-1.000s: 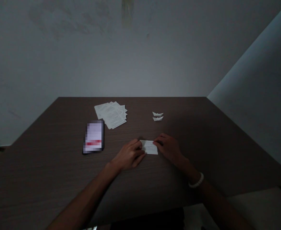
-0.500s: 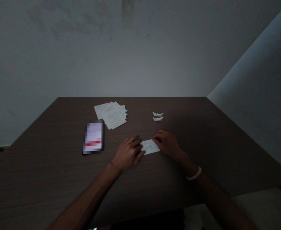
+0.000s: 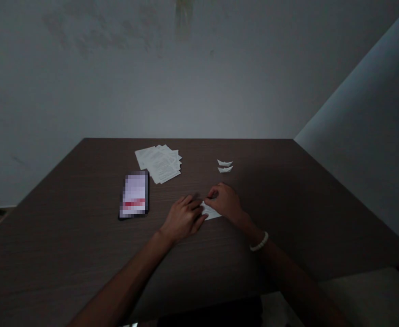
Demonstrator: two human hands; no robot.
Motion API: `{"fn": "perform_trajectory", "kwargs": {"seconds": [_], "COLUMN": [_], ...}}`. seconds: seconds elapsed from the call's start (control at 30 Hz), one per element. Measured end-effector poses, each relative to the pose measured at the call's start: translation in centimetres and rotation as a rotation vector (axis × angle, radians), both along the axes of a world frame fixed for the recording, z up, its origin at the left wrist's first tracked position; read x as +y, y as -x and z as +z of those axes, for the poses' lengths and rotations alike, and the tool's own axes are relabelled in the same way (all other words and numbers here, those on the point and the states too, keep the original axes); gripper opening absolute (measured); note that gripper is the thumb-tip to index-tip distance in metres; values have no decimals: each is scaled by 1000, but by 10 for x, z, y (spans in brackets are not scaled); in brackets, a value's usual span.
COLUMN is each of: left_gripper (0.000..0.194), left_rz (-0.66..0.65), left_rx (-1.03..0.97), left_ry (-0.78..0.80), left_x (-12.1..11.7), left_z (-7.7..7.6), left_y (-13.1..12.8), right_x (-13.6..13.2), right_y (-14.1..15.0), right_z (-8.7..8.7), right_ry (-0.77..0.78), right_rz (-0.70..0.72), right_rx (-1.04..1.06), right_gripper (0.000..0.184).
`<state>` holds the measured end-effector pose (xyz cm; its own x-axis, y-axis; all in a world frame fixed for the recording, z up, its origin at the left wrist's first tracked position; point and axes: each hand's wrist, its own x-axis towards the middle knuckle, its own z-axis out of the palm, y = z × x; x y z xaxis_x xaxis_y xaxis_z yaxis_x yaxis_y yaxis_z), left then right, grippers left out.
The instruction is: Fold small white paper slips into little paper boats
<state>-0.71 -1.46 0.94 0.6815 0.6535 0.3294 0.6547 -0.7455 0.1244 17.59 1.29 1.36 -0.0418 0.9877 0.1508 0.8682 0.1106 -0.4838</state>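
A small folded sheet of printed paper (image 3: pixel 211 211) lies on the table between my two hands. The left end of it is under my left hand (image 3: pixel 182 215), whose fingers press on it with the thumb at its near corner. My right hand (image 3: pixel 227 203), closed with thumb and forefinger pinched together, rests over the sheet's far edge and covers its right part. Whether a flap of the paper sits in that pinch is hidden. Beyond the hands stand two small folded paper boats (image 3: pixel 225 169), one behind the other.
A fanned stack of printed sheets (image 3: pixel 160 163) lies at the back left of the brown table (image 3: pixel 288 190). Nearer me on that side is a phone or tablet (image 3: pixel 134 194) with a blurred-out lit screen. Walls rise behind and to the right.
My right hand has slid left along the sheet's far edge, towards my left hand, and less of the paper shows. My left hand has stayed in place.
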Motion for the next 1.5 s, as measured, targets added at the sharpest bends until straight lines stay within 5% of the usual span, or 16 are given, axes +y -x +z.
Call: {"fn": "perform_trajectory", "kwargs": {"seconds": [0.4,0.9,1.27,1.5], "left_gripper": [24,23,28,24], "left_rz": [8,9,-36,-84], "left_rx": [17,-40,-72,-105], "left_ry": [4,6,33,148], "left_x": [0,0,1,2], "left_z": [-1,-1,-1,4], "left_y": [0,0,1,1], "right_x": [0,8,-12,1], "right_y": [-3,-56,-41,-41], "right_z": [1,-8,-3,-11], "right_ry": [5,-2,-145,-108], "right_rz": [-4,39,191,250], "right_rx": [20,62,1,43], "right_gripper": [11,10,7,8]}}
